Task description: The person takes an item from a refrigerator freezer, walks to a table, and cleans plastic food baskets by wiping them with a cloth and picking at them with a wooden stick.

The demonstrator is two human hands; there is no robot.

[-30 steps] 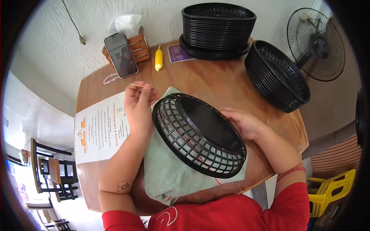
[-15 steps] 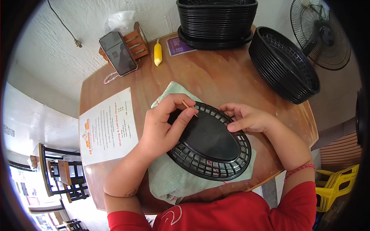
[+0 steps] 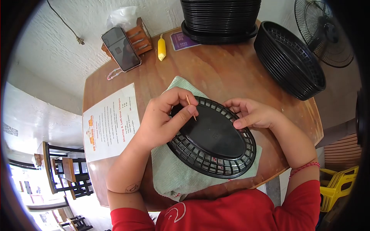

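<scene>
- The left hand (image 3: 159,120), at the centre of the frame, is pinching a slim wooden pick (image 3: 188,100) between thumb and fingers, its grip drawn narrow, probably for fine control of the point.
- The right hand (image 3: 257,115), right of centre, is gripping the black basket (image 3: 214,136) by its side, the thumb lying near the edge of the base and the fingers curling around the far side; I'm guessing this is steadying it.
- The basket is sitting between the two hands, just right of and below the left one, with its solid base facing up and its latticed side showing around it. That way up is apparently offering the base to the pick.
- The pick's lower end is pointing down over the base's upper left part; whether it is touching, I cannot tell from here.
- Beneath the basket, a pale green cloth (image 3: 169,175) is spreading across the lower middle of the frame, perhaps cushioning it against the tabletop (image 3: 227,71).
- A printed sheet (image 3: 112,121) is lying flat at the left, near the left forearm.
- At the upper left, a phone (image 3: 121,50) is leaning against a wooden holder (image 3: 143,41), seemingly for support, with a yellow object (image 3: 161,49) lying just beside them.
- Farther out, one basket stack (image 3: 221,21) is standing at the top and a tilted stack (image 3: 279,63) is resting at the upper right, both apart from the hands, presumably leaving them room.
</scene>
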